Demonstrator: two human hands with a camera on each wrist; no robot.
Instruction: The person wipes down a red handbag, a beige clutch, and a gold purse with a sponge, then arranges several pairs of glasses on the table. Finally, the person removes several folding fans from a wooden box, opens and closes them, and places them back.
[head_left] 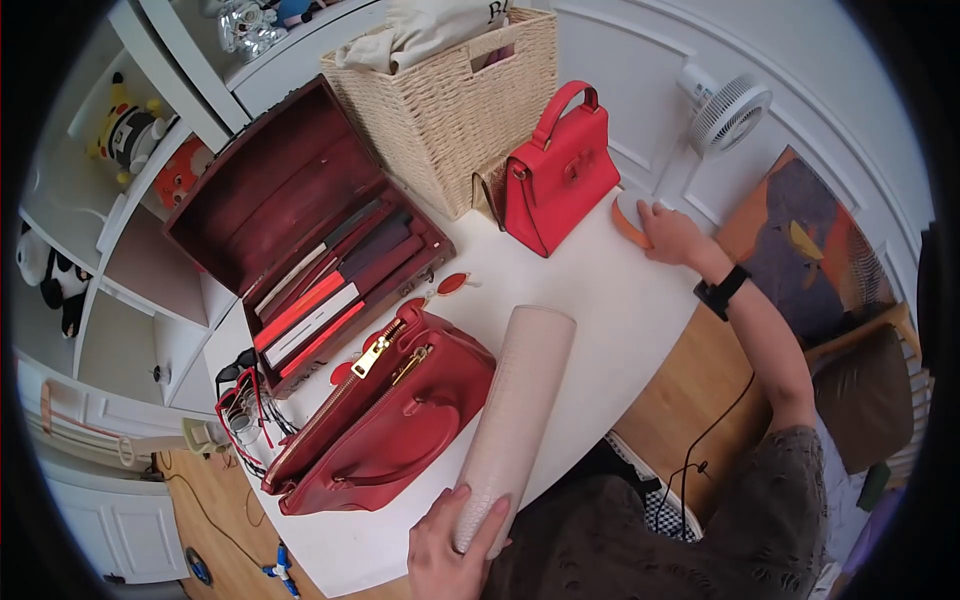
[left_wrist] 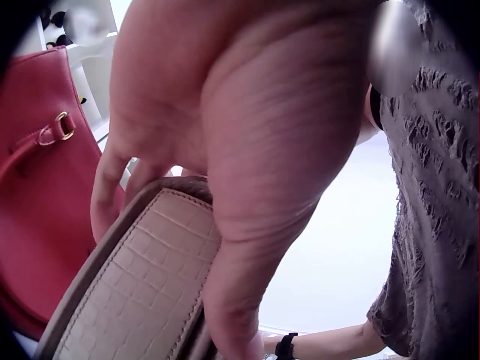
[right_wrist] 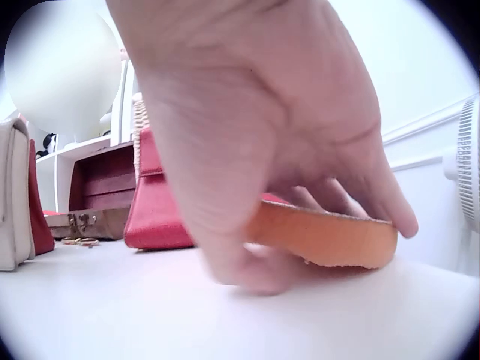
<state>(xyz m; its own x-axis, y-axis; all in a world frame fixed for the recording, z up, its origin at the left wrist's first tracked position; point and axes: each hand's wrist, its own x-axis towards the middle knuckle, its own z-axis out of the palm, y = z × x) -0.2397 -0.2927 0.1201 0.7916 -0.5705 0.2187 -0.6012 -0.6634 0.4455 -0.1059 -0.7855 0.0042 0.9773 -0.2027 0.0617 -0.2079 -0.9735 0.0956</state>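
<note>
My left hand [head_left: 452, 545] grips the near end of a beige, crocodile-textured bag [head_left: 530, 400], with thumb and fingers on opposite sides. In the left wrist view its stitched end panel [left_wrist: 142, 277] shows beside the thumb. A dark red handbag [head_left: 400, 420] with gold zips stands just left of it. At the far right of the white table, my right hand [head_left: 675, 238] holds an orange curved band [right_wrist: 330, 236] low at the tabletop, thumb on the near side and fingers beyond. Part of the band is hidden by the hand. A bright red top-handle bag [head_left: 560, 175] stands beside that hand.
An open dark red case [head_left: 290, 190] holding books or folders sits at the back left. Behind the red bag stands a woven basket [head_left: 430, 130]. Red-lensed sunglasses [head_left: 452, 284] and more eyewear [head_left: 240, 400] lie on the table [head_left: 620, 320]. A white fan [head_left: 730, 115] is at the wall.
</note>
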